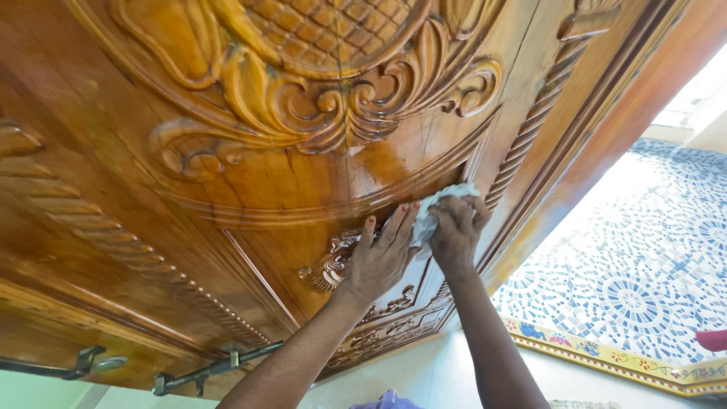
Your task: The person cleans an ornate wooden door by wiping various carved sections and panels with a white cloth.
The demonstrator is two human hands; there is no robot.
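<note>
Right hand fingers clamped on white cloth, left hand fingers apart, flat on carved wooden door.

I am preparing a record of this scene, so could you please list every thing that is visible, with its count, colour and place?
carved wooden door: one, glossy orange-brown, fills the left and middle of the view
metal door handle: one, silver and ornate, on the door beside the left hand
sliding bolt: one, dark metal, along the door's edge at lower left
cloth: one, whitish, pressed on the door under the right hand
patterned tile floor: one, blue and white mosaic, at the right
floor border: one, yellow with coloured motifs, lower right
left hand: one, flat on the door, fingers spread
right hand: one, closed on the cloth
</note>
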